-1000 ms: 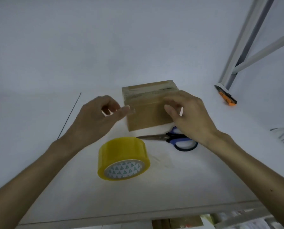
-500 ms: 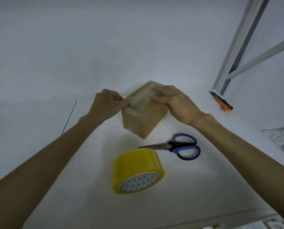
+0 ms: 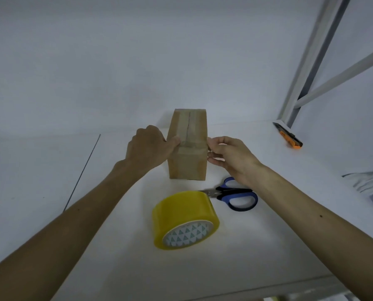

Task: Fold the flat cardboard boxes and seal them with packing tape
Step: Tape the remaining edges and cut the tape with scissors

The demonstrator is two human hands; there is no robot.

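Between the two hands, on the white table, the cardboard box stands folded and closed, its narrow front face turned toward the person. A strip of clear tape runs along the centre seam of its top and comes down over the front edge. The left hand clasps the box's left side, knuckles up and fingers curled round out of sight, with the thumb pressed on the top front edge just beside the tape. The right hand meets the box's right edge at the same height; its thumb and bent fingertips touch the cardboard, loosely curled, the palm standing off from the box. Both hands therefore have hold of the box and nothing else. Just below the right wrist lie scissors with blue handles, blades pointing toward the left arm. Nearer the person than both hands, between the forearms, a yellow roll of packing tape rests tilted on the table, its patterned core facing the camera, with the scissor tips just beside it. Well out beyond the right hand an orange utility knife lies at the foot of a metal frame, and a grey cloth shows at the edge of view. Outside the left forearm a thin dark line crosses the tabletop.
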